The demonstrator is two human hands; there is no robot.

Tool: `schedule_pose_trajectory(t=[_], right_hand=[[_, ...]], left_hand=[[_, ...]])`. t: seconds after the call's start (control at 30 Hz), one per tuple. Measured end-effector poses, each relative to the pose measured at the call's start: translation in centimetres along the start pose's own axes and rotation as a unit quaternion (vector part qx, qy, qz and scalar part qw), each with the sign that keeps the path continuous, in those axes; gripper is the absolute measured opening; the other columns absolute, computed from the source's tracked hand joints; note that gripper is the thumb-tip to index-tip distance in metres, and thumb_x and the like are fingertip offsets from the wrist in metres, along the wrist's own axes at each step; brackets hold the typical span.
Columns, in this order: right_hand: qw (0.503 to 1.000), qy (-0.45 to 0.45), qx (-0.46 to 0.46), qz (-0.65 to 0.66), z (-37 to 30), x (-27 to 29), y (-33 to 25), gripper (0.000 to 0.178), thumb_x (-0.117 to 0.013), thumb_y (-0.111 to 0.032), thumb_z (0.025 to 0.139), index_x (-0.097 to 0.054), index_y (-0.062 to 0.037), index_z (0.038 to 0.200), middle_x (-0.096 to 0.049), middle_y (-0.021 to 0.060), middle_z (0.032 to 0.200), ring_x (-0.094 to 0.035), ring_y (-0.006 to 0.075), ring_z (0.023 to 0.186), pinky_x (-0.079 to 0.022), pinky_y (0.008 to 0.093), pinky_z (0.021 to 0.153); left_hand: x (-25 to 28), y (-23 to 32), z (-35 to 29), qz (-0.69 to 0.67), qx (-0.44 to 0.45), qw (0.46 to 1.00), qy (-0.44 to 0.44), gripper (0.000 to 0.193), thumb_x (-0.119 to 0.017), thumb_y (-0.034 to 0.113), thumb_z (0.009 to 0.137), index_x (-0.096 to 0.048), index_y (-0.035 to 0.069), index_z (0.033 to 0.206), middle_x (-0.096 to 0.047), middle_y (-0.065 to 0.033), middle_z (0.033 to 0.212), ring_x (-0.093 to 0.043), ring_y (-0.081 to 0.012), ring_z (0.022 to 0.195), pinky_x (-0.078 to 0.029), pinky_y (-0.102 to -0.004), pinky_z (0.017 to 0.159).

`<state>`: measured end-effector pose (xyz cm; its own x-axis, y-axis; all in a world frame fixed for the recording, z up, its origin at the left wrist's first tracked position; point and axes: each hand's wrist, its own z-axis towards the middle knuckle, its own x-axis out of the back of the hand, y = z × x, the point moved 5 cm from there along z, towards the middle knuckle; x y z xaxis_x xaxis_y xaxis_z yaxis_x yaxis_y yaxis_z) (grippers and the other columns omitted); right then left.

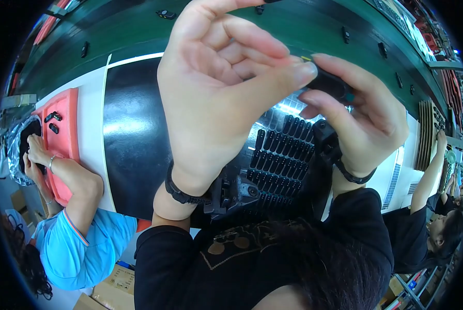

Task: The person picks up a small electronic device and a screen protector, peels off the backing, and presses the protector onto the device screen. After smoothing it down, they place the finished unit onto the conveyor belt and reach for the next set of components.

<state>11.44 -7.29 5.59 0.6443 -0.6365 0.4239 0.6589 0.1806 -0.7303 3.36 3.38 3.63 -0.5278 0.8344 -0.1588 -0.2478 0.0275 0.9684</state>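
Raised over the workbench, my right hand (373,111) grips a small black elongated device (330,84) between thumb and fingers. My left hand (205,98) is closed at the device's far end, its thumb pressed there with the fingers curled behind. A thin yellow bit shows at that end, beside my left thumb. The left index finger stretches up toward the top edge, where a dark piece lies at its tip; what it is I cannot tell. Below my hands, rows of similar black devices (280,165) lie in a tray. Dark cameras sit on both my wrist straps.
A green conveyor belt (123,39) crosses the far side, with several black devices spaced along it. A black mat (133,129) covers the bench at left. Beyond it, a blue-shirted co-worker reaches by a coral foam tray (68,139). Another person works at right near stacked brown trays (425,134).
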Motion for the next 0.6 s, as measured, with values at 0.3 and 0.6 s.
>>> schedule_pose_trajectory(t=[0.3, 0.6], right_hand=[[1.000, 0.010, 0.005, -0.021, -0.02, 0.01, -0.28, 0.029, -0.063, 0.010, 0.065, -0.054, 0.0124, 0.092, -0.059, 0.0194, 0.080, -0.061, 0.0214, 0.062, -0.051, 0.0238, 0.053], [0.997, -0.011, 0.001, -0.078, -0.15, 0.10, -0.65, 0.028, -0.065, 0.008, 0.063, -0.056, 0.0111, 0.090, -0.059, 0.0182, 0.080, -0.061, 0.0198, 0.061, -0.050, 0.0223, 0.051]], left_hand=[[-0.33, -0.04, 0.07, 0.025, 0.024, 0.999, -0.031, 0.053, -0.061, -0.009, 0.067, -0.041, -0.001, 0.115, -0.056, -0.0052, 0.074, -0.054, -0.0091, 0.064, -0.043, -0.0159, 0.059], [-0.54, -0.07, -0.18, 0.049, 0.050, 0.995, -0.065, 0.052, -0.061, -0.008, 0.068, -0.041, 0.000, 0.115, -0.056, -0.0050, 0.074, -0.054, -0.0088, 0.064, -0.042, -0.0155, 0.058]])
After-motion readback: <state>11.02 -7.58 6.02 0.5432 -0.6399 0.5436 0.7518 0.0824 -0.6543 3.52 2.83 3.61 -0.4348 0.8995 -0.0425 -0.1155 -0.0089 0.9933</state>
